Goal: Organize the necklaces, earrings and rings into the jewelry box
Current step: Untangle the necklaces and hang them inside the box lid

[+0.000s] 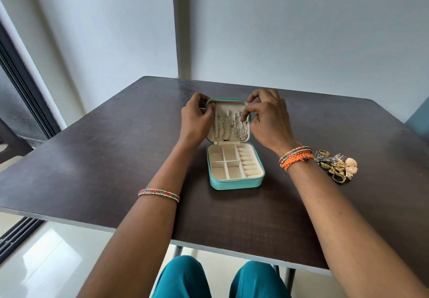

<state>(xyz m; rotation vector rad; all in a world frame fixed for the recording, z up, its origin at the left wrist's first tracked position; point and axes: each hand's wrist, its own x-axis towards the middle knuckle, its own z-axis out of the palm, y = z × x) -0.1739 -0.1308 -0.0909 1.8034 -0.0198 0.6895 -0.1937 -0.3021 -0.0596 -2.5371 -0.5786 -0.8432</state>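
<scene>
Your teal jewelry box point(234, 181) sits open mid-bench, lid point(228, 107) upright on the far side with silver necklaces point(232, 126) hanging inside it. Your left hand point(197, 116) grips the lid's left edge, fingers curled round it. Your right hand point(267, 116) pinches a chain near the lid's right side. Earrings and rings point(336, 165) are heaped on the dark bench point(92, 146), right of the box.
</scene>
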